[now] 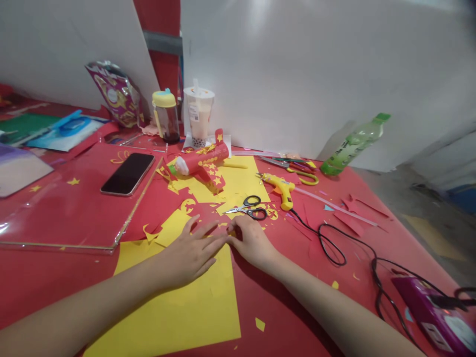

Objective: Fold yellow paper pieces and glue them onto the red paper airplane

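My left hand (191, 252) reaches over a large yellow paper sheet (208, 312), palm down with its fingers spread. My right hand (253, 243) is curled beside it, thumb and index finger pinched together at the tip of a left finger. Whatever the pinch may hold is too small or hidden to make out. Just beyond the right hand lie small scissors (245, 208) with black handles, their blades pointing left. Yellow paper scraps (188, 205) are scattered around them. Farther back, a red paper-covered bottle (203, 161) decorated with yellow stars rests on its side on yellow paper.
A yellow glue gun (281, 190) trails a black cord to a purple power strip (433, 312). A phone (128, 173) lies on a clear sheet at left. Behind stand a snack bag (117, 94), a yellow-lidded bottle (167, 116), a milk tea cup (199, 116) and a leaning green bottle (353, 146).
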`<state>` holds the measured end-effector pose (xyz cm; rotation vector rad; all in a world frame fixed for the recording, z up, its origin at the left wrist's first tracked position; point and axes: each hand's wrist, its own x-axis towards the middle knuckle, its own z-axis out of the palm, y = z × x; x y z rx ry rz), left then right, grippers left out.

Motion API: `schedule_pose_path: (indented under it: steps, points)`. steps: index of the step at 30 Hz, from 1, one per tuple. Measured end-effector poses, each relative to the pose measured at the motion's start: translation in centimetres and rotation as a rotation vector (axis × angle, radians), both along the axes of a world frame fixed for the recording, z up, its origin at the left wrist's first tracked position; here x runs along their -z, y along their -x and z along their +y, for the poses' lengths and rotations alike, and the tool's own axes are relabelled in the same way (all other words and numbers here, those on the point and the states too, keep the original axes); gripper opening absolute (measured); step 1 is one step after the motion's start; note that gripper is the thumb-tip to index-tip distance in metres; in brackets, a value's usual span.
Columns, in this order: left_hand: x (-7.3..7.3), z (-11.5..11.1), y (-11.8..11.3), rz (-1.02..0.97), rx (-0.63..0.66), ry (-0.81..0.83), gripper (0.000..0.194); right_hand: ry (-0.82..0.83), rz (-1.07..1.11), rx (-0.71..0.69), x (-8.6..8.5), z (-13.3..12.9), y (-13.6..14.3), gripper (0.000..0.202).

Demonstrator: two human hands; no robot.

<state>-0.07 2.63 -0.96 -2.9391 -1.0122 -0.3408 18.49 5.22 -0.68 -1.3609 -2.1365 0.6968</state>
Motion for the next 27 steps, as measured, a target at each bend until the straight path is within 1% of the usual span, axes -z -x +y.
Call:
schedule_pose_path:
  steps: [3, 5, 9, 11, 15, 18, 21, 24, 27]
  points:
    - [-0.3, -0.1, -0.1, 0.004, -0.016, 0.042, 0.037, 0.098, 0.05, 0.037, -0.4, 0.2, 0.0, 0.016]
    - [-0.7, -0.1, -0.2, -0.001, -0.029, 0.083, 0.032, 0.136, 0.065, 0.068, -0.5, 0.2, 0.1, 0.016]
    - [-1.5, -0.2, -0.2, -0.005, -0.026, 0.197, 0.02, 0.128, 0.091, 0.133, -0.1, 0.1, 0.2, 0.018]
    - [-1.7, -0.3, -0.1, -0.017, -0.027, 0.214, 0.016, 0.126, 0.121, 0.163, 0.1, -0.1, 0.3, 0.019]
    - [-1.7, -0.3, -0.1, -0.073, -0.037, 0.156, 0.011, 0.127, 0.13, 0.184, 0.4, -0.2, 0.3, 0.021]
    - [-1.6, -0.4, -0.1, -0.11, -0.036, 0.091, 0.011, 0.116, 0.128, 0.184, 0.5, -0.2, 0.3, 0.021]
    - [-1.1, -0.5, -0.2, -0.139, -0.054, 0.039, 0.013, 0.081, 0.133, 0.165, 0.6, -0.3, 0.2, 0.02]
    - [-0.4, -0.5, -0.3, -0.161, -0.122, -0.056, 0.017, -0.026, 0.183, 0.114, 0.6, -0.4, 0.0, 0.02]
    - [-0.1, -0.4, -0.4, -0.179, -0.227, -0.146, 0.024, -0.183, 0.293, 0.002, 0.5, -0.7, 0.0, 0.021]
